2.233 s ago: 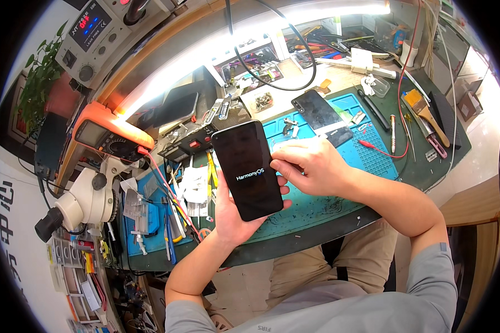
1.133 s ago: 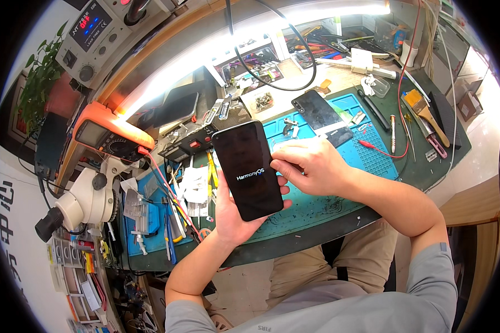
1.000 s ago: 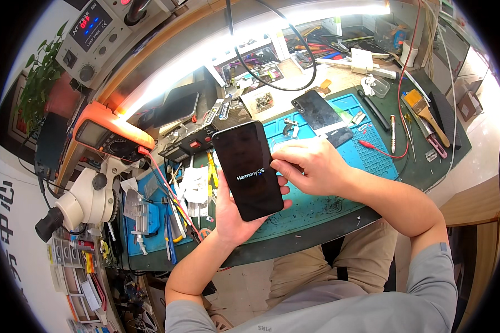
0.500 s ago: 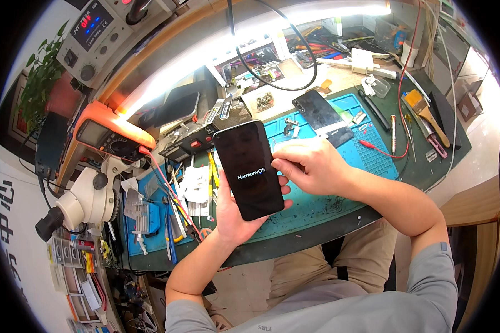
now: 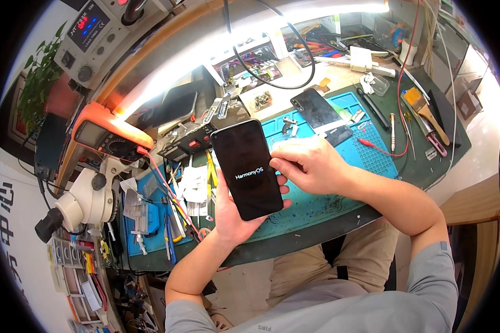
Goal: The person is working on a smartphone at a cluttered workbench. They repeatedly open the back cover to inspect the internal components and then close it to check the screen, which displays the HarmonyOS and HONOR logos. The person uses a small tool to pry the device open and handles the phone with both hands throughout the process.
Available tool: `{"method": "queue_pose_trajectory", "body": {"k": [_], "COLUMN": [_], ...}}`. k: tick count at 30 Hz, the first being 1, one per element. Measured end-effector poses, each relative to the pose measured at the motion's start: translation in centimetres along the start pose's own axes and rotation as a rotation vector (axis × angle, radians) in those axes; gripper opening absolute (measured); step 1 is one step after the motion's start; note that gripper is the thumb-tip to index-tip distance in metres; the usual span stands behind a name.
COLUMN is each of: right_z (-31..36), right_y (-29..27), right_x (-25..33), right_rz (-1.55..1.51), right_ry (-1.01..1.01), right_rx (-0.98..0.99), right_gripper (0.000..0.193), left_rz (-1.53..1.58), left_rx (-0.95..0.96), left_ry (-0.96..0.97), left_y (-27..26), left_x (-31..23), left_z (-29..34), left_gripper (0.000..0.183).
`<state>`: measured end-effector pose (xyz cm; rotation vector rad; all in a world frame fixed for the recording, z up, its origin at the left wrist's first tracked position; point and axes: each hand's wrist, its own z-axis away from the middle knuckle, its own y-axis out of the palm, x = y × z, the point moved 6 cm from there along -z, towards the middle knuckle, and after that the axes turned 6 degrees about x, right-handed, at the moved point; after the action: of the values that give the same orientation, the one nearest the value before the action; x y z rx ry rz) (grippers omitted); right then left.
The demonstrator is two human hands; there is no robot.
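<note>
A black smartphone is held upright and slightly tilted over the bench, its dark screen lit with small white lettering. My left hand is closed round it from below, thumb along the left edge and fingertips showing past the right edge. At the phone's upper right edge, my right hand is closed, its thumb and forefinger pinched against that side. Beyond my hands, a second dark phone or back cover lies on the blue work mat. A small metal piece sits beside it.
An orange multimeter and a white microscope stand at the left. Pliers and tweezers lie nearby. To the right are a red probe lead, a screwdriver and a brush. A black cable loops overhead.
The whole view has shifted very slightly. Both hands and the phone keep the same pose, and the screen shows the same lettering.
</note>
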<state>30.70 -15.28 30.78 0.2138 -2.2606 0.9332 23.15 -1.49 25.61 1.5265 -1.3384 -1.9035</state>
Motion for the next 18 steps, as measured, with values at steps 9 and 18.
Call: {"method": "queue_pose_trajectory", "body": {"k": [9, 18], "right_z": [0.15, 0.11], "right_y": [-0.07, -0.36], "right_x": [0.1, 0.48], "right_rz": [0.023, 0.046], "right_ry": [-0.018, -0.058], "right_rx": [-0.022, -0.057], "right_gripper": [0.014, 0.012], "left_rz": [-0.039, -0.037], "left_rx": [-0.047, 0.012], "left_ry": [0.0, 0.013], "left_y": [0.15, 0.26], "left_x": [0.01, -0.11], "left_z": [0.07, 0.04], "left_gripper": [0.094, 0.097]}}
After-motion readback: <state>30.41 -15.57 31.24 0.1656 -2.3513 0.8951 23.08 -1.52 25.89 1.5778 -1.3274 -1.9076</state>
